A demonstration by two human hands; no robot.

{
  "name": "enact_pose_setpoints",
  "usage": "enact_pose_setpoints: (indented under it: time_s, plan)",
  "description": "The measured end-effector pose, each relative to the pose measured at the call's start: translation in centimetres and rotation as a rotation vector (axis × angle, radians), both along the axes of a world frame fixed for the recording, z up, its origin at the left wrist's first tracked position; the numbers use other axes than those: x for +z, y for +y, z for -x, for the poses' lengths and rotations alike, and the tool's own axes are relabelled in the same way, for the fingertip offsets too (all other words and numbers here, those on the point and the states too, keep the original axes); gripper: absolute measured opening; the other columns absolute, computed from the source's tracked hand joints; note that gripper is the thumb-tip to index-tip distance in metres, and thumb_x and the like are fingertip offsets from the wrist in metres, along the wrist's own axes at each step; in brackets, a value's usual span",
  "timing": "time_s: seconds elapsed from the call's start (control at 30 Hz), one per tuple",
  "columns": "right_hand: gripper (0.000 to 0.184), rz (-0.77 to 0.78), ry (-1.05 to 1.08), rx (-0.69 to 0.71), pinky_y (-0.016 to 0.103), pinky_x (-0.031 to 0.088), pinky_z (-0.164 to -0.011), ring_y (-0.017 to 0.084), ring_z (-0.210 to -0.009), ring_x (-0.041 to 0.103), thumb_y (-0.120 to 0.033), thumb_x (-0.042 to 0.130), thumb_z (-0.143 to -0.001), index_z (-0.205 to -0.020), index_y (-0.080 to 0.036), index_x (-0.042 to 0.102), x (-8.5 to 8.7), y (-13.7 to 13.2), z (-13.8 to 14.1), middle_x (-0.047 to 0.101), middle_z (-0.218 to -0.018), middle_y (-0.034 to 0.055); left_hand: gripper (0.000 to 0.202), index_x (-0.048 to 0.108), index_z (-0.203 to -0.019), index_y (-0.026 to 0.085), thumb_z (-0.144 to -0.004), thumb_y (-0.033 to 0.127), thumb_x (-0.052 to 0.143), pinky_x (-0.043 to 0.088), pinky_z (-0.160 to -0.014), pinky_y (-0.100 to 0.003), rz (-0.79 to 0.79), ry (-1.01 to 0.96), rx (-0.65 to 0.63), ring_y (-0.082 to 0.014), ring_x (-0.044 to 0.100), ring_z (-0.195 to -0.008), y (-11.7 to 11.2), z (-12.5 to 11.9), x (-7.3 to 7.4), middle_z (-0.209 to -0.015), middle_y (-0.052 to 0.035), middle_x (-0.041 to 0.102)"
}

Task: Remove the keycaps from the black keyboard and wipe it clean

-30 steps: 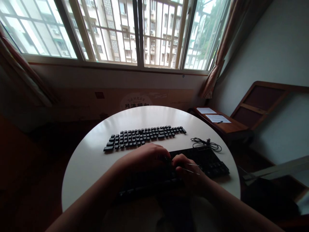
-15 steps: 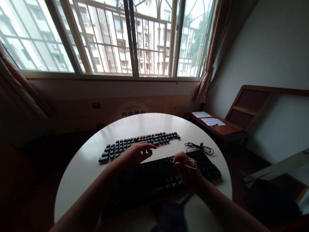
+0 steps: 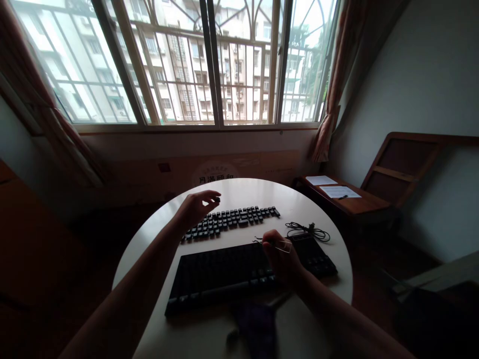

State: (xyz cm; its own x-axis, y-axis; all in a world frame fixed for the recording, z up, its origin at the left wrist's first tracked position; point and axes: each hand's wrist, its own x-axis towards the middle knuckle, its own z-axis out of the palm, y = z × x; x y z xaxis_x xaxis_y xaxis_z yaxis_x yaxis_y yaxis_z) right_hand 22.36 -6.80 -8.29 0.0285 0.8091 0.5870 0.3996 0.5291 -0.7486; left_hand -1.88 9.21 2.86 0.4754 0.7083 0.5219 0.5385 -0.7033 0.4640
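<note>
Pinched between the thumb and fingers of my left hand [image 3: 196,207] is a small dark keycap [image 3: 217,199], held above the far left part of the table. Below and to the right of it, rows of loose black keycaps [image 3: 239,218] lie on the white tabletop. My right hand [image 3: 280,254] is closed around a wire keycap puller [image 3: 282,245], whose thin wire loops stick out on both sides of the fist. Under that hand lies a black keyboard [image 3: 220,269]; much of its upper area looks bare of caps, and the right forearm covers part of it.
A coiled black cable [image 3: 309,230] rests behind the keyboard's right end. Near the table's front edge is a blurred dark purple item [image 3: 258,326]. The round white table [image 3: 145,264] stands before a barred window. Papers [image 3: 339,192] and a pen lie on a wooden chair to the right.
My left hand has moved from above the keyboard's back edge to the far left, past the keycap rows, with the keycap. My right hand keeps hold of the puller. The view has shifted slightly.
</note>
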Motion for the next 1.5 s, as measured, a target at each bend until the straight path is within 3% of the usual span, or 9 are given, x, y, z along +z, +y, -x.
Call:
enact_pose_setpoints:
  time_s: [0.1,0.23,0.4,0.53,0.87,1.13,1.5]
  plan:
    - [0.024,-0.012,-0.017,-0.008,0.024,0.031,-0.048,0.011,-0.047,0.038,-0.043,0.050,-0.098,-0.089,-0.021,0.055,-0.2,-0.1,-0.3,0.042,-0.057,-0.0060,0.024,0.075,-0.094,0.018,-0.078,0.034,0.067,0.056,-0.080,-0.030,0.015,0.064,-0.039,-0.0204,0.073,-0.082,0.6,-1.0,-0.3,-0.087,-0.0042,0.077]
    - [0.018,-0.033,-0.052,-0.022,0.024,0.032,-0.049,0.011,-0.047,0.040,-0.036,0.051,-0.097,-0.088,-0.021,0.055,-0.1,-0.5,-0.5,0.044,-0.058,-0.0056,0.020,0.076,-0.093,0.020,-0.078,0.027,0.066,0.054,-0.081,-0.029,0.023,0.220,-0.026,-0.0197,0.073,-0.083,1.0,-1.6,-2.0,-0.086,-0.0020,0.078]
    - [0.016,-0.050,-0.085,-0.019,0.025,0.034,-0.051,0.012,-0.050,0.043,-0.028,0.049,-0.097,-0.083,-0.021,0.054,0.1,-0.8,-0.4,0.048,-0.060,-0.0039,0.022,0.077,-0.096,0.023,-0.076,0.022,0.067,0.052,-0.087,-0.031,0.017,0.322,-0.026,-0.0203,0.069,-0.091,1.6,-0.8,-4.7,-0.099,-0.0034,0.076]
    - [0.016,-0.050,-0.095,-0.014,0.025,0.035,-0.051,0.012,-0.051,0.043,-0.024,0.047,-0.098,-0.084,-0.021,0.054,0.2,-0.8,-0.1,0.048,-0.061,-0.0036,0.022,0.077,-0.095,0.022,-0.076,0.019,0.069,0.051,-0.088,-0.031,0.024,0.359,-0.008,-0.0208,0.066,-0.094,1.8,-0.1,-5.8,-0.100,-0.0045,0.074]
    - [0.014,-0.050,-0.053,-0.003,0.023,0.035,-0.050,0.011,-0.051,0.044,-0.022,0.047,-0.098,-0.085,-0.021,0.054,0.2,-0.9,0.1,0.048,-0.062,-0.0039,0.024,0.076,-0.098,0.028,-0.076,0.023,0.069,0.050,-0.084,-0.030,0.019,0.515,0.086,-0.0239,0.068,-0.095,0.9,-0.6,-6.4,-0.100,-0.0016,0.076]
    - [0.015,-0.036,-0.034,-0.001,0.022,0.033,-0.048,0.010,-0.050,0.041,-0.024,0.046,-0.099,-0.087,-0.021,0.055,-0.1,-1.2,0.2,0.045,-0.061,-0.0050,0.019,0.076,-0.091,0.026,-0.077,0.020,0.065,0.049,-0.082,-0.031,-0.070,0.552,-0.065,-0.0227,0.066,-0.089,0.5,-1.1,-6.7,-0.087,-0.0027,0.075]
    - [0.019,-0.050,-0.035,-0.071,0.022,0.034,-0.048,0.011,-0.051,0.042,-0.028,0.044,-0.100,-0.086,-0.020,0.055,-0.8,-1.0,-0.1,0.046,-0.061,-0.0042,0.017,0.074,-0.087,0.025,-0.075,0.018,0.064,0.047,-0.078,-0.032,-0.122,0.619,-0.058,-0.0238,0.066,-0.085,0.8,-1.3,-7.1,-0.082,-0.0030,0.075]
